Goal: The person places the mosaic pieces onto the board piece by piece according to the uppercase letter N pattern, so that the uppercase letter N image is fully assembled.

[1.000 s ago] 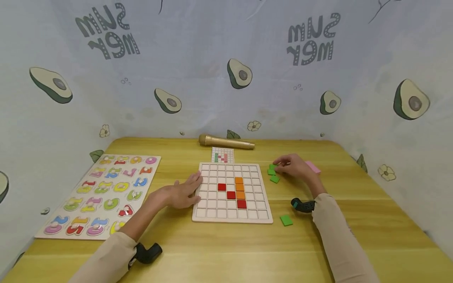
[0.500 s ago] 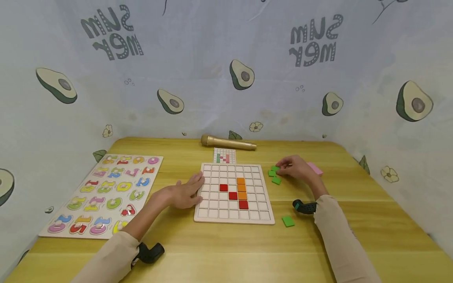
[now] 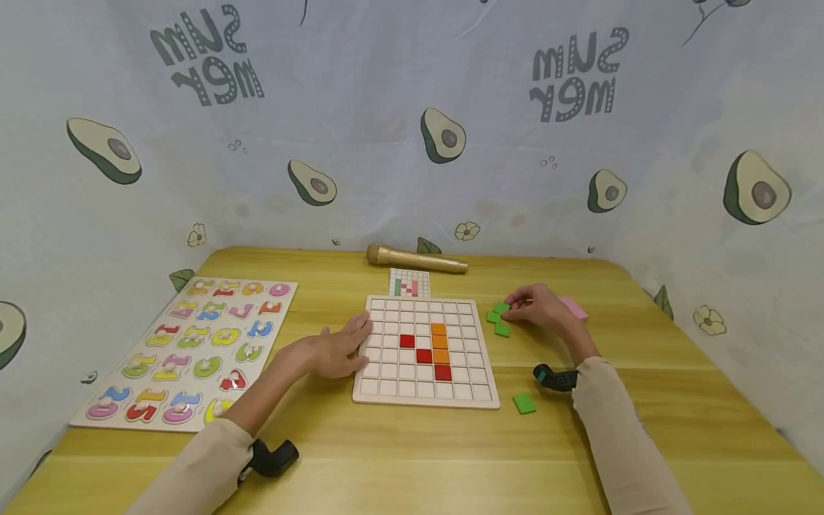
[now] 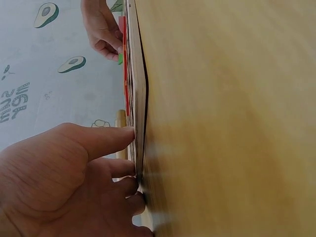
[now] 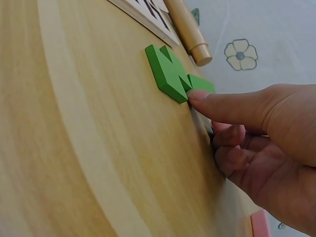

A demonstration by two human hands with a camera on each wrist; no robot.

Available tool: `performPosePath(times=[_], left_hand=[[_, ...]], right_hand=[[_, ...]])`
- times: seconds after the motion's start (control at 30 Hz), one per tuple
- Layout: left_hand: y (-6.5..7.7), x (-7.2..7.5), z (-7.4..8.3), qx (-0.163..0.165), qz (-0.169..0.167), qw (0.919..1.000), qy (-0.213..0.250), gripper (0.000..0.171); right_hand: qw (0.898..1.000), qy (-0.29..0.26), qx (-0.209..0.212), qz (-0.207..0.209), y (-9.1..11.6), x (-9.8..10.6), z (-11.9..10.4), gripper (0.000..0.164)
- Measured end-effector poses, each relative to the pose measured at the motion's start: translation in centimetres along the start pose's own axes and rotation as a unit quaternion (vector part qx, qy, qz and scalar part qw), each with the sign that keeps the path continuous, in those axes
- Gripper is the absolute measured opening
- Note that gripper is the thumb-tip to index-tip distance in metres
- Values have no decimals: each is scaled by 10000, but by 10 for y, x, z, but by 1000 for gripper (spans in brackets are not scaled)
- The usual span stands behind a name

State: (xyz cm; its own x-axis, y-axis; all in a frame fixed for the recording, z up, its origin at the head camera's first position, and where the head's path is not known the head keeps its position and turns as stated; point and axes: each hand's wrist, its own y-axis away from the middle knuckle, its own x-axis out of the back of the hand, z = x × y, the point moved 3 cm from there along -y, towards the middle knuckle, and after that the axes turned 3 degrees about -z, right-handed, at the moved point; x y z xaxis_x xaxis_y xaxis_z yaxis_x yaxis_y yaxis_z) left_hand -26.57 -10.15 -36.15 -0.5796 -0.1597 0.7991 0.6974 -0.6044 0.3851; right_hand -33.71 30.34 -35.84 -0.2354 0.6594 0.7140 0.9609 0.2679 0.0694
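My left hand (image 3: 335,352) lies along the left edge of a white wooden grid board (image 3: 386,392), fingers spread and fingertips at the rim. Set in the board are red tiles (image 3: 423,355) and orange tiles (image 3: 440,342). To the right of the board, my right hand (image 3: 539,306) pinches a green tile (image 3: 501,307) with thumb and forefinger, the other fingers curled under. Two more green tiles (image 3: 502,330) lie against it, the group close together on the table in the right wrist view. The forefinger's tip is largely hidden behind the thumb (image 5: 222,104) there.
A patterned card (image 3: 409,283) lies behind the board, with a gold microphone (image 3: 418,259) beyond it. A number puzzle board (image 3: 193,354) lies on the left. One single green tile (image 3: 524,404) is near the board's right front corner; a pink block (image 3: 574,307) is behind my right hand.
The green tiles at my right fingertips have shifted slightly and sit closer together. My left hand stays at the board's edge. The head view has drifted a little.
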Motion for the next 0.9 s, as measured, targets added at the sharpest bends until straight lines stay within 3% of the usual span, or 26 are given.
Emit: performPosePath(times=[0.27, 0.4, 0.57, 0.73, 0.9], left_hand=[[0, -1, 0, 12, 7, 10000, 28, 74], [0, -1, 0, 28, 27, 10000, 12, 74], [-2, 0, 0, 27, -1, 10000, -22, 74], [-4, 2, 1, 35, 19, 10000, -10, 74], [-2, 2, 0, 33, 40, 10000, 50, 75]], right_hand=[[10000, -30, 79, -35, 1, -1, 3, 26], [10000, 46, -52, 44, -1, 0, 8, 25], [9992, -230, -300, 158, -3, 5, 9, 29], [9976, -597, -78, 341, -3, 7, -12, 31], [9947, -990, 270, 111, -9, -8, -46, 28]])
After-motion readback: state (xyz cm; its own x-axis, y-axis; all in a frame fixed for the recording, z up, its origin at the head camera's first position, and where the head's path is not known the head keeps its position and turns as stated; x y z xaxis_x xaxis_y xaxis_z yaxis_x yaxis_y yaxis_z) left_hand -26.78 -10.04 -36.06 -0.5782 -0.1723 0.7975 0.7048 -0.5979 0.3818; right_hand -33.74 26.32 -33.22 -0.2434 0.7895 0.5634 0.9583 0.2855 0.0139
